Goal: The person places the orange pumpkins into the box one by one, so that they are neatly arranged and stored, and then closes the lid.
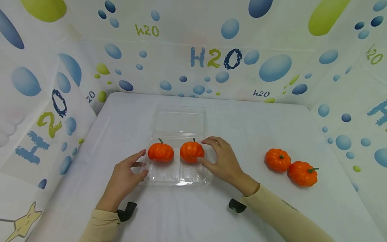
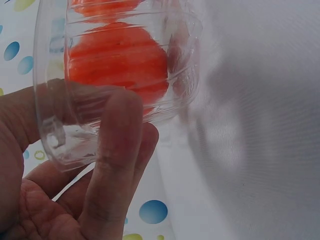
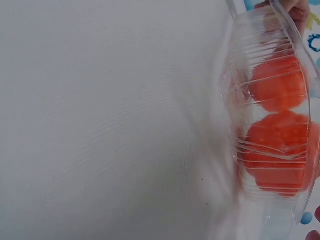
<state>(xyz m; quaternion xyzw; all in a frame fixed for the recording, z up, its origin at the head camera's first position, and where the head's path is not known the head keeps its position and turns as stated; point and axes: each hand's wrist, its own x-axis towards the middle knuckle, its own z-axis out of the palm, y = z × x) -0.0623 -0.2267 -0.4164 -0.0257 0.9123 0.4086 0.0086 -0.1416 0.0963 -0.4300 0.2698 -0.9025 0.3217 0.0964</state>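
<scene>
A clear plastic clamshell container (image 1: 178,183) lies open on the table, its lid (image 1: 178,121) folded back. Two small orange pumpkins stand side by side in its base: the left pumpkin (image 1: 160,153) and the right pumpkin (image 1: 191,152). My left hand (image 1: 124,176) holds the container's left side; its thumb (image 2: 117,145) crosses in front of the plastic in the left wrist view. Around the right pumpkin, my right hand (image 1: 225,163) has its thumb and fingers spread apart, thumb overlapping the pumpkin's front. Through ribbed plastic, the right wrist view shows both pumpkins, blurred.
Two more orange pumpkins, one (image 1: 277,160) slightly behind the other (image 1: 303,173), sit close together on the table's right. A white cloth (image 1: 193,215) covers the table. Patterned fabric walls (image 1: 211,40) rise behind it and along both sides.
</scene>
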